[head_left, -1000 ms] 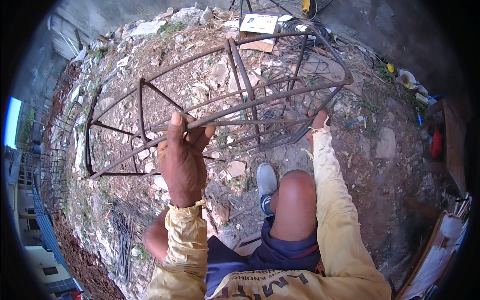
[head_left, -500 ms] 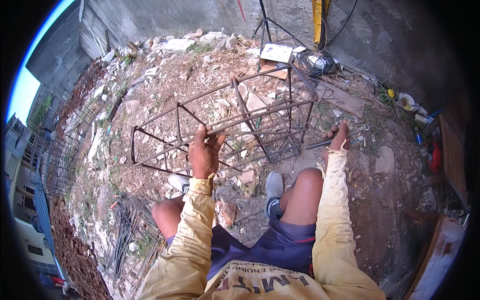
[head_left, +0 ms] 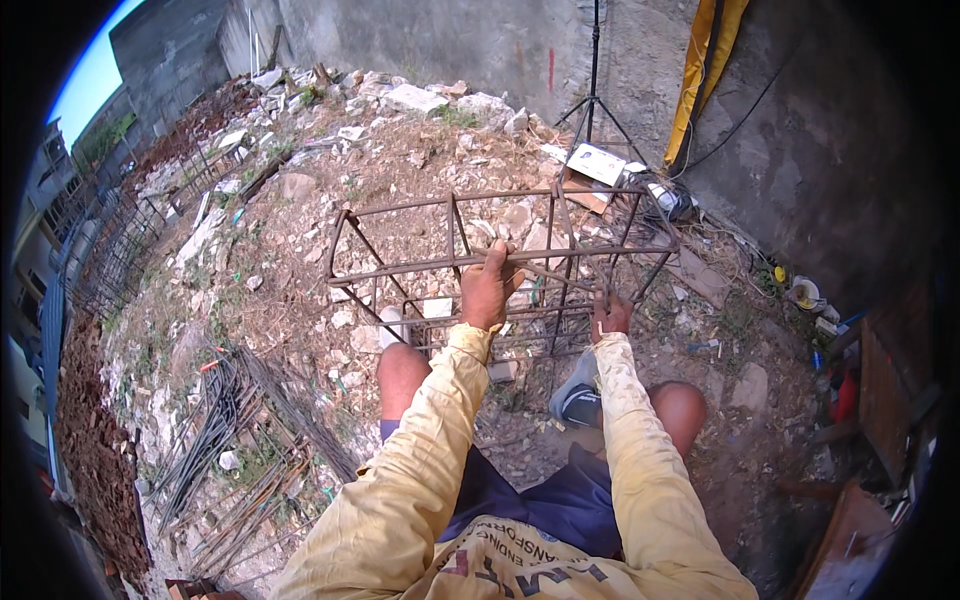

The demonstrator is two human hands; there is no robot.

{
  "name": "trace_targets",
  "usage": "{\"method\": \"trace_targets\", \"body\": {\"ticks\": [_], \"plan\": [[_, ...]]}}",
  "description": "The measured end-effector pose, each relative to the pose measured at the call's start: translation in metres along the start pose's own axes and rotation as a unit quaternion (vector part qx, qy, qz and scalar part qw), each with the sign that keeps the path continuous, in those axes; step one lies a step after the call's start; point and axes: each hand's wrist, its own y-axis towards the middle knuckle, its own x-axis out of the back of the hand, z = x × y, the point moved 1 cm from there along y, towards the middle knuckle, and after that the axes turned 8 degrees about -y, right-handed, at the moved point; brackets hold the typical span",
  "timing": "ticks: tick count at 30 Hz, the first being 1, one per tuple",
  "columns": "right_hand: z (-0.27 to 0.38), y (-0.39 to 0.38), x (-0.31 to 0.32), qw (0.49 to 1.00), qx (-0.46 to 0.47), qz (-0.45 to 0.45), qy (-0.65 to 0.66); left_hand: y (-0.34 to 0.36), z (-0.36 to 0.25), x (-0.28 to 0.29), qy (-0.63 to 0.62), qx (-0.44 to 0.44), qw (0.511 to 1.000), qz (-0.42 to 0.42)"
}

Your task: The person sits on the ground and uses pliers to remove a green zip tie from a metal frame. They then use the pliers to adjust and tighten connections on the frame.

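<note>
A long rebar cage (head_left: 400, 268) of brown rusty bars and bent ties lies across the ground in front of me. My left hand (head_left: 487, 290) is closed around its near upper long bar, about midway along. From that hand a thin rod slants down toward my right hand (head_left: 612, 316). The right hand is at the cage's right part, fingers bent in among the bars. Whatever sits in those fingers is too small and partly hidden to make out. Both arms wear long yellow sleeves, and my shoes are close to the cage's near side.
Rubble and stones cover the ground. At left lies a pile of loose steel rods (head_left: 215, 440). A black tripod (head_left: 592, 100), an open cardboard box (head_left: 597, 165) and coiled cable (head_left: 672, 200) stand by the grey wall (head_left: 420, 45). Wooden boards (head_left: 885, 395) are at far right.
The view has shifted and the cage now lies more level across it. My right hand has come in from beside the cage to its bars. The left hand still grips a bar.
</note>
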Motion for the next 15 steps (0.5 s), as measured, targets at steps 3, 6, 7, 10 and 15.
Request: {"method": "trace_targets", "body": {"ticks": [3, 6, 7, 10, 15], "plan": [[-0.011, 0.01, 0.012, 0.998, 0.024, 0.062, 0.004, -0.007, -0.003, -0.01, 0.019, 0.005, 1.0, -0.017], [-0.008, 0.014, 0.011, 0.995, 0.066, 0.076, -0.017, -0.006, -0.008, -0.003, 0.029, 0.04, 0.999, -0.009], [-0.006, 0.016, 0.011, 0.994, 0.079, 0.079, -0.02, -0.004, -0.009, -0.002, 0.026, 0.043, 0.999, -0.007], [0.004, 0.019, 0.011, 0.989, 0.082, 0.119, -0.034, -0.008, -0.025, 0.0, 0.135, 0.102, 0.985, -0.036], [-0.014, 0.012, 0.015, 0.992, 0.053, 0.115, -0.015, -0.051, -0.095, 0.024, 0.385, 0.016, 0.923, -0.003]]}}
